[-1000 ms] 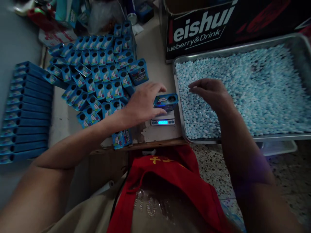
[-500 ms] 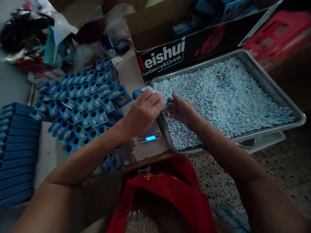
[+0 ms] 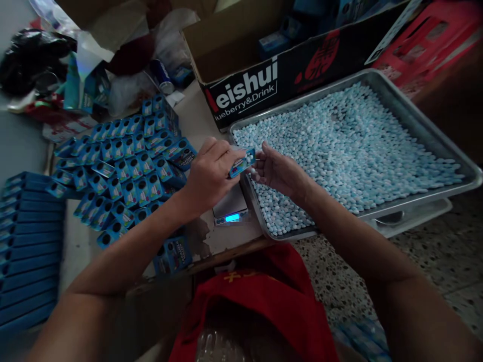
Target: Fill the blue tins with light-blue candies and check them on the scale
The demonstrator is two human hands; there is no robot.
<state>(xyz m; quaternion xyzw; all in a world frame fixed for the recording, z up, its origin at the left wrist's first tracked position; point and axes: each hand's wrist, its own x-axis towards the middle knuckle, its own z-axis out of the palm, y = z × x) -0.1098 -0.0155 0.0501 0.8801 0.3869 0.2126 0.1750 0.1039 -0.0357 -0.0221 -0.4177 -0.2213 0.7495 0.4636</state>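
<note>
My left hand (image 3: pixel 213 168) is closed around a small blue candy box (image 3: pixel 243 163), tilted on its side, its printed face toward me. A few pale candies show at its right end. Just right of the box is my right hand (image 3: pixel 277 168), fingers curled in and thumb raised. A pale candy (image 3: pixel 252 171) shows at its lower fingertips; the palm's contents are hidden. Below the left hand sits a small digital scale (image 3: pixel 231 205) with a lit blue display. Under the right hand, a metal tray (image 3: pixel 418 108) holds a thick layer of light blue and white candies (image 3: pixel 339 151).
Rows of small blue boxes (image 3: pixel 124 161) stand on the table at left, with a stack of flat blue cartons (image 3: pixel 30 251) beyond. A black cardboard box (image 3: pixel 241 93) stands behind the tray. A red crate (image 3: pixel 426 45) is at right, a can (image 3: pixel 162 76) at back left.
My left hand has turned the candy box, so its printed face and candies now show. It has moved slightly left and down, uncovering more of the scale. My right hand stays close beside it.
</note>
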